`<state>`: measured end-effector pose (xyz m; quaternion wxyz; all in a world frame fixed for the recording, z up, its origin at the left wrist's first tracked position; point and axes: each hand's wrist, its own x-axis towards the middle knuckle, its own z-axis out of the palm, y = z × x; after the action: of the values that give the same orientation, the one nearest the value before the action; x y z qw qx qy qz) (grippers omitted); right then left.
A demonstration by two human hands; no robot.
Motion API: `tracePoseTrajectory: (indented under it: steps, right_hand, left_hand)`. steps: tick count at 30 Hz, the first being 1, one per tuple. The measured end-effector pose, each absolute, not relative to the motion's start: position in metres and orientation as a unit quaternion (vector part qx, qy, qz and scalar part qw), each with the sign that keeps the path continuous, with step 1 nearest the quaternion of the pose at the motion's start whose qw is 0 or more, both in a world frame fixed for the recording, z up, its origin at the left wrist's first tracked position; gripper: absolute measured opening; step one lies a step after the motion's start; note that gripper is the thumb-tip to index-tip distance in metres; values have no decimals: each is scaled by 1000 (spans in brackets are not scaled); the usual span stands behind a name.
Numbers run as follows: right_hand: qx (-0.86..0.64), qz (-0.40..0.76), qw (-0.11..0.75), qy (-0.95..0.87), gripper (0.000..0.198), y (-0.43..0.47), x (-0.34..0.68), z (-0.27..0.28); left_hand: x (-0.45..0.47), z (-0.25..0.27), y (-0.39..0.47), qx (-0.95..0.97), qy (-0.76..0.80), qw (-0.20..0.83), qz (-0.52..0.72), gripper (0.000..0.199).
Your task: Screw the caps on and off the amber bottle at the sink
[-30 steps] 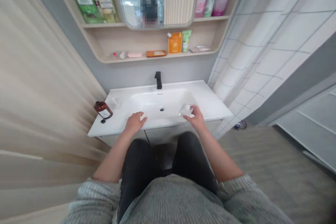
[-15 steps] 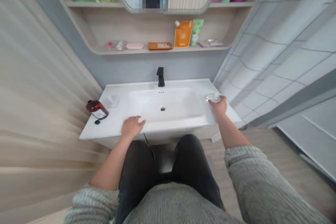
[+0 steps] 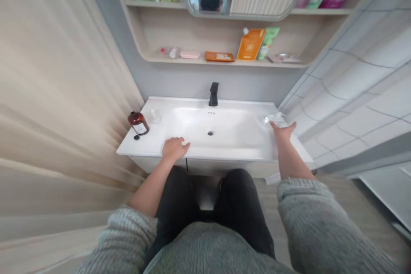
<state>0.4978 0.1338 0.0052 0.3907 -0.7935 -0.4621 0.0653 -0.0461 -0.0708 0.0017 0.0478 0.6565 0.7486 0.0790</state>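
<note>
My left hand (image 3: pixel 175 149) lies on the front edge of the white sink (image 3: pixel 199 153), left of the basin, with its thumb apart from the fingers. It holds nothing. At the counter's right end is my right hand (image 3: pixel 283 132), its digits spread wide. Just beyond it lies a clear plastic bottle (image 3: pixel 272 118) with what looks like a white pump top. The hand is at the bottle's near side; whether they touch I cannot tell. A brown bottle (image 3: pixel 139 123) with a white label stands on the left end, with a small black cap (image 3: pixel 136 137) in front.
A black faucet (image 3: pixel 213 94) rises behind the basin. Near the brown bottle sits a clear container (image 3: pixel 155 116). On the shelf (image 3: pixel 192 61) above are an orange pouch (image 3: pixel 251 44), a green tube (image 3: pixel 267 43) and small items. A curtain (image 3: pixel 73 94) hangs at the left.
My right hand, earlier closed around the clear bottle, has spread its fingers and drawn back to its near side. My left hand stays at the sink's edge. The view has shifted.
</note>
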Motion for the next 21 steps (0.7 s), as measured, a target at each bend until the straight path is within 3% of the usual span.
tracePoseTrajectory:
  steps: [2, 4, 7, 9, 13, 16, 21]
  right_hand:
    - [-796, 86, 386, -458, 113, 106, 483, 0]
    - [-753, 73, 347, -554, 92, 73, 452, -8]
    - [-648, 124, 204, -723, 52, 28, 385, -18]
    - [-569, 175, 91, -798, 37, 11, 340, -17]
    - [-544, 134, 14, -829, 47, 2, 275, -5]
    - [-568, 134, -16, -812, 51, 7, 259, 1]
    - [-584, 161, -16, -795, 48, 13, 263, 1]
  left_hand:
    - [-46, 1, -71, 660, 747, 46, 72, 53]
    - [-44, -2, -72, 664, 743, 42, 68, 54]
    - [-44, -2, -72, 673, 734, 46, 78, 53]
    - [-52, 6, -67, 681, 724, 55, 94, 49]
    - [-96, 52, -37, 666, 734, -11, 131, 48]
    - [-139, 96, -4, 627, 771, -75, 82, 48]
    - [-175, 130, 40, 594, 803, -30, 22, 31]
